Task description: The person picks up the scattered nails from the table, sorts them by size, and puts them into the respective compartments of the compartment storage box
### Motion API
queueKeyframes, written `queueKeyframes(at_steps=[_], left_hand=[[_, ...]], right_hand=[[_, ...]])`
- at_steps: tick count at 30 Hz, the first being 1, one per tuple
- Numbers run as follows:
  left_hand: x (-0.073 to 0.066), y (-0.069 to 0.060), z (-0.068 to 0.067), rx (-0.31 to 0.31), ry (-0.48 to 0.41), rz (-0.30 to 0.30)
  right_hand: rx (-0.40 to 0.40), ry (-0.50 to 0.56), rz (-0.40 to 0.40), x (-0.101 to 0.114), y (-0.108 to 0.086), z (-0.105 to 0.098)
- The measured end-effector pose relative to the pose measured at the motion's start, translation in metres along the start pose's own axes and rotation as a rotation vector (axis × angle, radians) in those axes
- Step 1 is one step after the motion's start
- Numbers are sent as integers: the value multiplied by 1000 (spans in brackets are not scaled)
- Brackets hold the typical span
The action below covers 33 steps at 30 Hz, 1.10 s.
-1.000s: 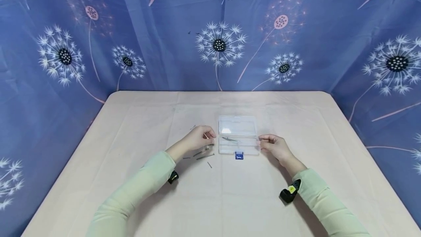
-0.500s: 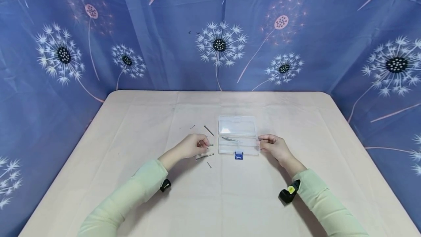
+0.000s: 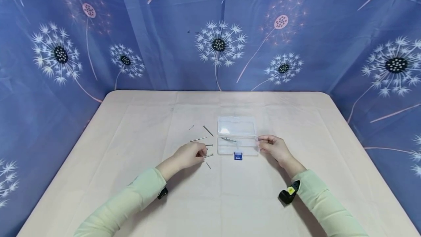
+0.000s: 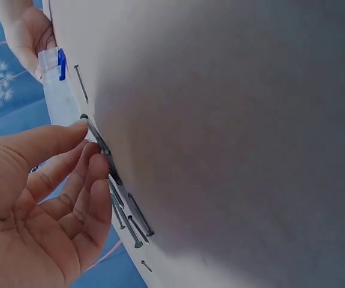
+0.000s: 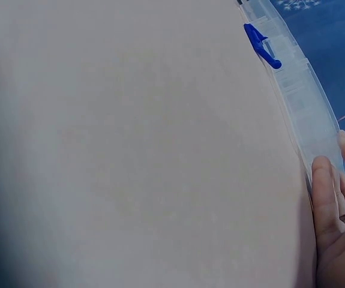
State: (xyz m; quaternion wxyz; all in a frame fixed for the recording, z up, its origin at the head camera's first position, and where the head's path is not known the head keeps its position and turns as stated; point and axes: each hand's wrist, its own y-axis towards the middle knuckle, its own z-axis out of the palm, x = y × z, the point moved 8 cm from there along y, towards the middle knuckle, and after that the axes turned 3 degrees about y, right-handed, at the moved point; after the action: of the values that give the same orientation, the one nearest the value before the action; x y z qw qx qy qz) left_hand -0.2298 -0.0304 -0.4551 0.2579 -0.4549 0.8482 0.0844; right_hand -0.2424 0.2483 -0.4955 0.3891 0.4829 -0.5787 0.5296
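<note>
My left hand [image 3: 189,154] is at the nails on the left of the box, thumb and forefinger at a long nail [image 3: 209,155], which they appear to pinch. In the left wrist view that nail [image 4: 94,133] lies along the thumb tip and fingertips. My right hand [image 3: 276,149] holds the right end of a clear plastic box [image 3: 245,150] between thumb and fingers. The box's lid [image 3: 236,125] is tipped back, and a blue latch [image 3: 238,156] sits at its front. Inside lies at least one nail [image 3: 229,139].
Around the left hand lie more loose nails: a long nail [image 3: 208,131] behind, another nail [image 3: 198,139] just beyond the knuckles, a small nail [image 3: 208,165] in front and a tiny nail [image 3: 192,127] farthest back. A pale cloth covers the table [image 3: 210,207]; a blue curtain [image 3: 171,46] hangs behind.
My left hand has moved back from beside the box, toward the person and slightly left, uncovering nails behind it and reaching the front long nail. The right hand stays on the box.
</note>
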Motion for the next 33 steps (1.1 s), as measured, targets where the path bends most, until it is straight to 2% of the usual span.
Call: queueKeyframes(at_steps=[5,18,33], left_hand=[[2,-3,2,-11,38,-8],[4,-6,2,-14,50,-54],[1,-4,4,4,150,-1]], right_hand=[[2,2,-3,-2,0,1],[9,-6,-7,0,-2,2],[10,-9,-18,-2,2,0]])
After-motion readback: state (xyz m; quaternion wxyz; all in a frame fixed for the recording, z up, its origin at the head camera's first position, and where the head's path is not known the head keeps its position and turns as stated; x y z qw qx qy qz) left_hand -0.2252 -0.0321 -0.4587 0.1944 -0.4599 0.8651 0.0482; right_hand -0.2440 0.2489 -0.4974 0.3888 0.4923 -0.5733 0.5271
